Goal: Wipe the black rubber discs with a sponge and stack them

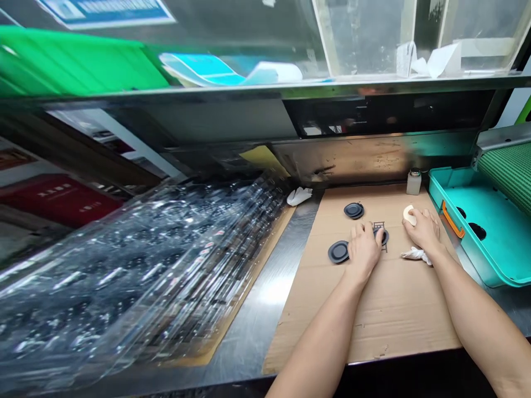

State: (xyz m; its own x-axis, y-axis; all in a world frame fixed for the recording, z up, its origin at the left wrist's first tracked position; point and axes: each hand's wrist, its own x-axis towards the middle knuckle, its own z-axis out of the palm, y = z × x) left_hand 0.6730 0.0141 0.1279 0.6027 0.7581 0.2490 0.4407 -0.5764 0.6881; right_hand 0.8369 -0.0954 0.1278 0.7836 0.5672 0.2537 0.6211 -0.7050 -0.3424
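Observation:
My left hand (363, 246) lies low over the cardboard with its fingers curled. Its thumb and fingers are at a black round disc (384, 237), which they partly hide. Against the outer side of this hand sits a second black disc (338, 252), with a raised round centre. A third black disc (353, 210) lies farther back. My right hand (423, 228) is closed around a cream-coloured pad (409, 214), just above the cardboard. Below that hand is a crumpled white cloth or glove (416, 255).
The cardboard sheet (398, 309) covers the metal bench. A small bottle (414, 181) stands at its back edge. At right are a teal bin (493, 265) with black pieces inside and a green belt (508, 171). Stacked clear plastic trays (157, 265) fill the left, beneath a shelf (249, 91).

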